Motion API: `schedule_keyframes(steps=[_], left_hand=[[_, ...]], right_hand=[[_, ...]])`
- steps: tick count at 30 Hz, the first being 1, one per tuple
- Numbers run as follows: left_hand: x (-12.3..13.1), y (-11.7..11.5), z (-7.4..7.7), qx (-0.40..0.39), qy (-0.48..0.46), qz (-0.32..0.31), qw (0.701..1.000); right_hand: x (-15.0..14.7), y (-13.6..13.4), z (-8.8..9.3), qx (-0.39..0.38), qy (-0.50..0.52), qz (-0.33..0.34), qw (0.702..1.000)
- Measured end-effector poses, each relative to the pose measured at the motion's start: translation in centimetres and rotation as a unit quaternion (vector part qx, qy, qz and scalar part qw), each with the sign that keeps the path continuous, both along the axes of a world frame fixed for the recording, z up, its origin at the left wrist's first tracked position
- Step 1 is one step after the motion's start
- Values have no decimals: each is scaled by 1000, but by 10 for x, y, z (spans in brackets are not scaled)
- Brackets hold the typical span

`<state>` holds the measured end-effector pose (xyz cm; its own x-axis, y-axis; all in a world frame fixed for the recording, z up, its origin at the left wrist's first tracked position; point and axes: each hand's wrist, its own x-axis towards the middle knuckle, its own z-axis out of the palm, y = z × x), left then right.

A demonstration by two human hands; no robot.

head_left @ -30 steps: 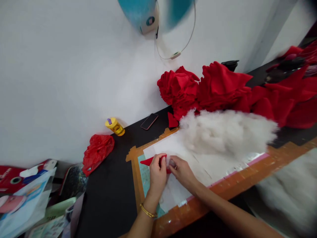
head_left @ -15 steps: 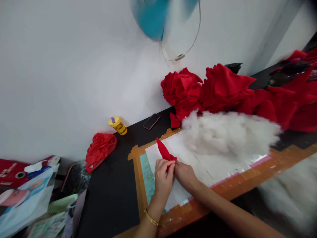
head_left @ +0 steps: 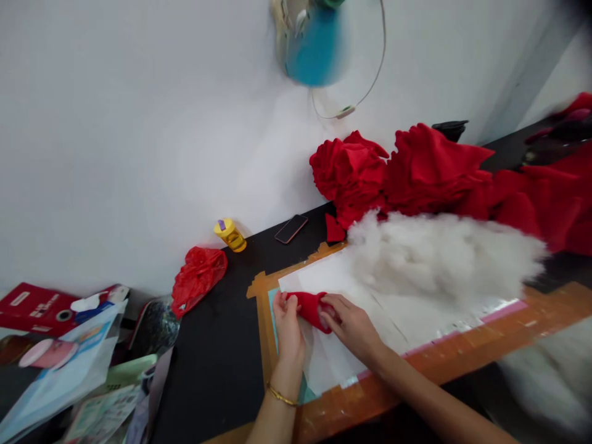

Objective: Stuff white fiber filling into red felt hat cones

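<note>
A small red cloth piece (head_left: 309,306), shaped like a pouch, lies sideways between my two hands above the white paper. My left hand (head_left: 289,327) pinches its narrow left end, the thumb on top. At the wider right end, the fingers of my right hand (head_left: 354,325) are bent over the edge; something pale shows at their tips, too small to make out. A large heap of white fibre stuffing (head_left: 448,256) rests just beyond my right hand. A yellow bangle (head_left: 281,395) circles my left wrist.
Piles of red cloth pieces (head_left: 430,166) line the wall side. A phone (head_left: 291,229), a yellow-lidded container (head_left: 230,235) and a red plastic bag (head_left: 198,279) lie to the left. Brown tape (head_left: 416,368) edges the work sheet. A blue fan (head_left: 314,52) hangs above; more stuffing (head_left: 550,370) sits lower right.
The red cloth piece has swung from pointing away to lying sideways. My left hand has shifted to its narrow end, my right hand to its wide end. The view has moved slightly.
</note>
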<state>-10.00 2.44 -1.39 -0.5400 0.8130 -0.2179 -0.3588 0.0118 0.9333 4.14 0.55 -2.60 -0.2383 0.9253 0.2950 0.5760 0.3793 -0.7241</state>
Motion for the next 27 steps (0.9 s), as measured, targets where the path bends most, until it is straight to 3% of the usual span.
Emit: schedule_keyframes(steps=[3,7,10,13,15,20,25,27], left_hand=[[-1,-9,-2,-7,-8,-2,1000],[-1,-16,-4,-1,-9,-15,1000],[-3,-23,-2,6,6,-17,1000],[-4,-30,4,6,30,47,998],[-1,-33,11,-4,-18,62,998],[14,-23,29,-9,-262,-66,963],[10,-11,37,-68,-309,-43,948],[6,-10,36,-85,-315,-53,944]], right_hand=[[-3,5,-3,-71,-133,27,988],[-16,19,-11,-91,-143,33,985],[-18,29,-12,-88,-97,35,991],[-14,31,-7,-85,-28,33,995],[-14,28,-1,-88,13,32,996],[-27,11,12,-55,101,67,991],[-27,-11,21,-72,197,43,977],[-23,-19,23,-34,228,49,972]])
